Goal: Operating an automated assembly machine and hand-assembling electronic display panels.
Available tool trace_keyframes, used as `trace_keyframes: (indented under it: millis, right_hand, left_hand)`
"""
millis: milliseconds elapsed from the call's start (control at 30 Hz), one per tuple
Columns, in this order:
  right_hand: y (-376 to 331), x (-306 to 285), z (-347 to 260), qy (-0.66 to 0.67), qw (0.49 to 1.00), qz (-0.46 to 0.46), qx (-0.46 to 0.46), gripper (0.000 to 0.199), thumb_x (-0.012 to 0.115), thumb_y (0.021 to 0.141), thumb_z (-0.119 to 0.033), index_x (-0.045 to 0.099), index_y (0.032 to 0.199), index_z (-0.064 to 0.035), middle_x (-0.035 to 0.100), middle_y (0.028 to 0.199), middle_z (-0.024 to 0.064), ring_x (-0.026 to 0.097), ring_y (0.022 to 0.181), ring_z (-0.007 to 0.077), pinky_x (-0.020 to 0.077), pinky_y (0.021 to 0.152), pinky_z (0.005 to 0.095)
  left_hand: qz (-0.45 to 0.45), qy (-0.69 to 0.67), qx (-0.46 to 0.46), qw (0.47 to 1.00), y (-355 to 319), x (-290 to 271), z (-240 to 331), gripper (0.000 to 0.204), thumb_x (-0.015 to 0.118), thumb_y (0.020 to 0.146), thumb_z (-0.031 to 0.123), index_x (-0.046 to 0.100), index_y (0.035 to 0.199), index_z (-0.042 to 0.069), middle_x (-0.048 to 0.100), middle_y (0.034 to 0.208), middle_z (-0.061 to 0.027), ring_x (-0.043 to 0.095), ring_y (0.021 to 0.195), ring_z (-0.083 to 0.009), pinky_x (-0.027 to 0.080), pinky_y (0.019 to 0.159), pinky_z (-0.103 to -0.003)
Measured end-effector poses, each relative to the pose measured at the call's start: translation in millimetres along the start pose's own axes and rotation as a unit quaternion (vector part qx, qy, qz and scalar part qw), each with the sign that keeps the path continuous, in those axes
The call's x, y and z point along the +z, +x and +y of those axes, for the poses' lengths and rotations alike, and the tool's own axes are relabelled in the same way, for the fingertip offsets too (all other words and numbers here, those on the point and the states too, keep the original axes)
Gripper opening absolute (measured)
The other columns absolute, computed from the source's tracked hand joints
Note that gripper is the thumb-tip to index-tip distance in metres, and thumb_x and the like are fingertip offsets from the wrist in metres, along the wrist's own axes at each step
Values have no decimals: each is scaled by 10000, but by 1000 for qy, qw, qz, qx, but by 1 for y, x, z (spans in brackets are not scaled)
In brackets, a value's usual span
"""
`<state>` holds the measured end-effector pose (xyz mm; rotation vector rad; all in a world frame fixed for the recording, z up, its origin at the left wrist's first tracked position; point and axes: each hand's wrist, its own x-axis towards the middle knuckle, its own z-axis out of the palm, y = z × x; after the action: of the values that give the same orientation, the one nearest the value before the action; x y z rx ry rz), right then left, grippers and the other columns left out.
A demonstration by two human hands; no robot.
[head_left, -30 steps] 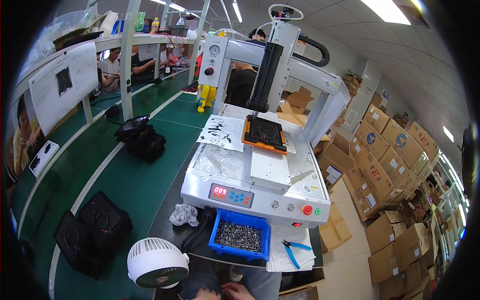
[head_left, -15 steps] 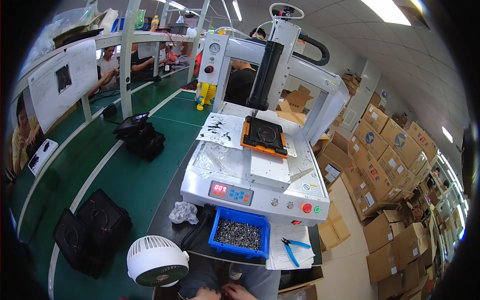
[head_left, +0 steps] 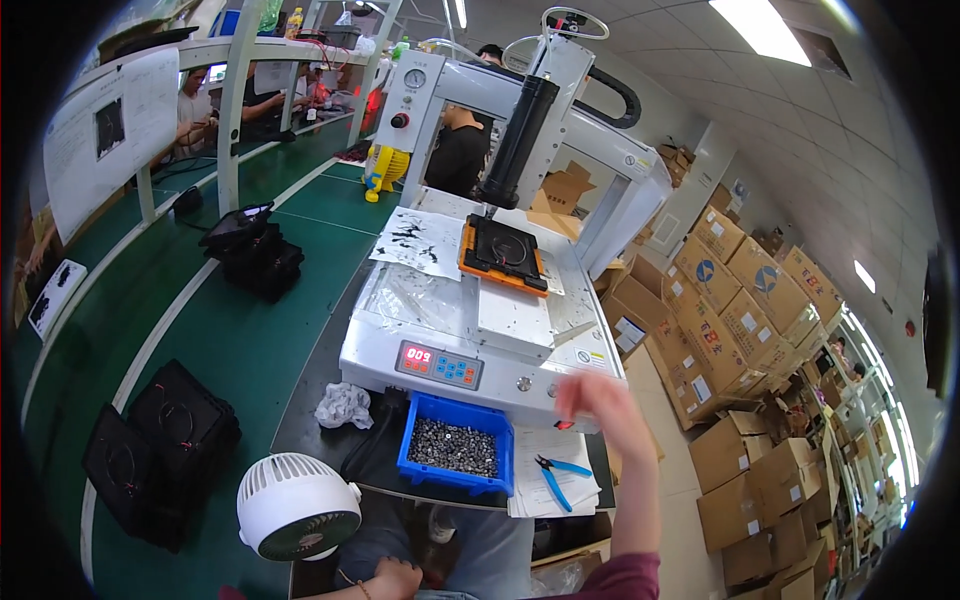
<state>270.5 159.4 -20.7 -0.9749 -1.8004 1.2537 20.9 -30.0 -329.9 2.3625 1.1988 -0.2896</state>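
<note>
By right hand (head_left: pixel 606 408), machine front (head_left: pixel 502 385) crosswise

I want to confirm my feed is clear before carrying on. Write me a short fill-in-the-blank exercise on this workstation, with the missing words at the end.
1. The person's ____ hand is raised at the machine's front panel.
2. In the picture, the white fan stands to the ____ of the blue bin.
3. The pliers lying on the papers have handles coloured ____.
4. The fixture under the black part is coloured ____.

Missing words: right; left; blue; orange.
</note>
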Motion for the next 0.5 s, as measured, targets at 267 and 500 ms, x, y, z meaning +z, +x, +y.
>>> trace_keyframes:
  millis: [267, 500]
  right_hand:
    - [171, -71, 18, -184, 957, 210, -73, 433, 408, 993, -338, 598, 1040, 49, 645, 875, 123, 625, 815, 209, 490, 749, 306]
    - [210, -51, 12, -409, 885, 222, 22, 624, 388, 941, -500, 602, 1062, 74, 616, 1062, 305, 563, 1081, 422, 420, 939, 421]
  left_hand:
    - [-59, -14, -36, 998, 4, -12, 1, 360, 618, 775, 172, 601, 1110, 40, 620, 1129, -203, 592, 1055, -379, 463, 876, -486]
    - [-61, 3, -20, 998, -2, -21, 5, 351, 606, 784, 173, 604, 1107, 35, 620, 1125, -207, 594, 1049, -381, 465, 868, -481]
